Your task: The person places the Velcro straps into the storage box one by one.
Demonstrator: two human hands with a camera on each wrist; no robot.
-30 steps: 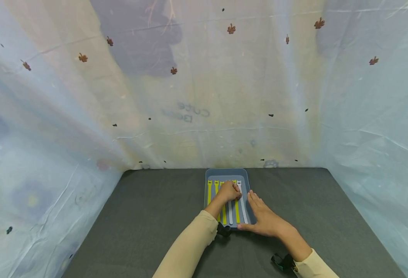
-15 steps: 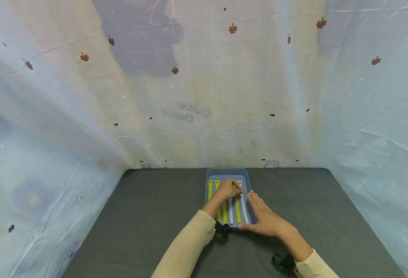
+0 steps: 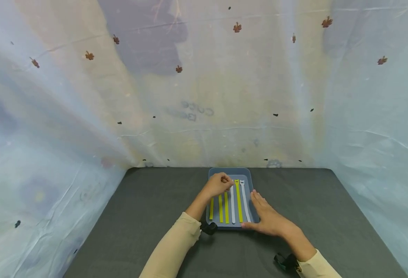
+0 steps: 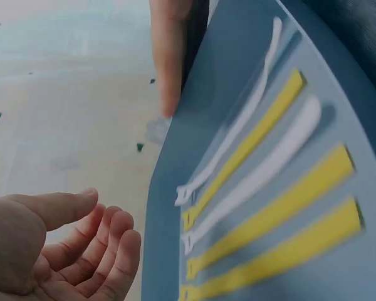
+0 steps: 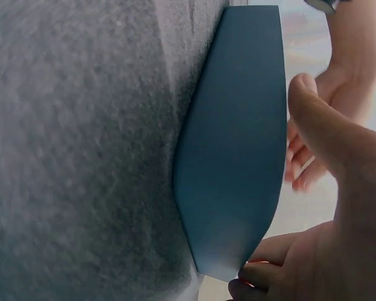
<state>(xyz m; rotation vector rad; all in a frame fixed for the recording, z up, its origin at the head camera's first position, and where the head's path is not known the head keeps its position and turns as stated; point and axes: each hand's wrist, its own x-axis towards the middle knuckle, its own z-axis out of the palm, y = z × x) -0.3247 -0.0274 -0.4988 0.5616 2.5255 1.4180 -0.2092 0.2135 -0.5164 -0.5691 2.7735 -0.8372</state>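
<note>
Fingers of the left hand (image 3: 219, 183): loosely curled, holding nothing, hovering over the far left part of the blue tray (image 3: 229, 172), just beside the top ends of the strips. Fingers of the right hand (image 3: 267, 218): straight and together, laid flat along the tray's right edge, thumb at its near right corner. Tray: on the grey worktop (image 3: 148, 216), near the far edge, centre. Contents: three yellow strips (image 3: 220, 203), one white strip (image 3: 232, 204), one longer yellow strip (image 3: 239, 200), one white strip (image 3: 245, 202), side by side, lengthwise. Backdrop: pale printed sheet (image 3: 204, 85).
</note>
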